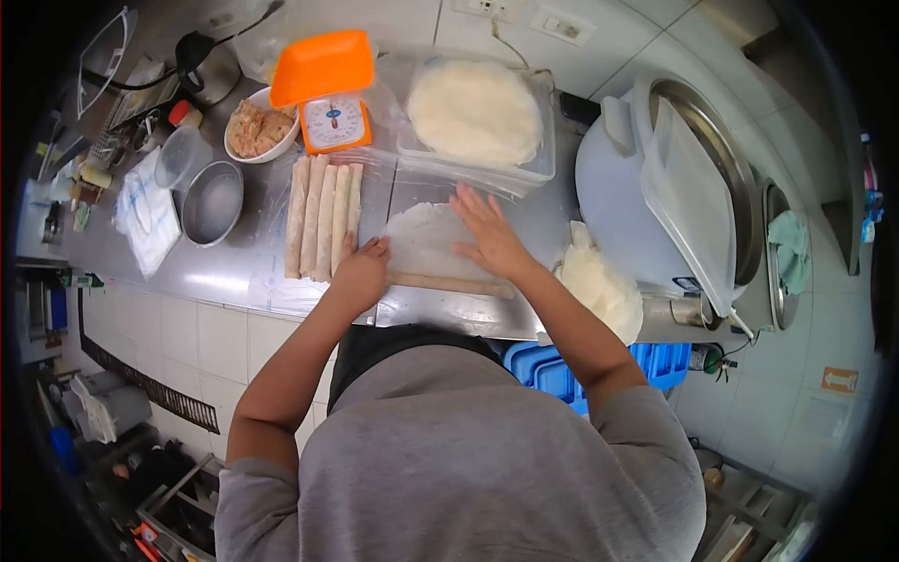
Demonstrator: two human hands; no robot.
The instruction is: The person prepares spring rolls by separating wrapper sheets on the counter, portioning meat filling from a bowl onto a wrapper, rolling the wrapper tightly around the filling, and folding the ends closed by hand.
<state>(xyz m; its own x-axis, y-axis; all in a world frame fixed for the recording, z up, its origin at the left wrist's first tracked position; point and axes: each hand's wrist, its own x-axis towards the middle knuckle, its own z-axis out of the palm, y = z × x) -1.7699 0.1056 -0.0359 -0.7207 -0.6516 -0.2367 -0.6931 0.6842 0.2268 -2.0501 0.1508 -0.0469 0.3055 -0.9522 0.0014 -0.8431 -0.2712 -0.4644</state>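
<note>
A thin, pale wrapper sheet (426,234) lies flat on the steel counter, with a long filled roll (454,284) along its near edge. My left hand (362,272) rests at the sheet's left side, by the roll's left end, fingers bent slightly and holding nothing I can see. Over the sheet's right side, my right hand (493,236) is spread with its fingers apart. Left of the sheet, several finished rolls (323,220) lie side by side on clear plastic. A loose stack of wrapper sheets (599,286) sits near my right forearm.
Behind the work area stand a bowl of minced filling (260,129), an orange kitchen scale (334,122) and a plastic tub of pale sheets (478,114). A metal bowl (213,203) is on the left. A large lidded container (613,192) fills the right.
</note>
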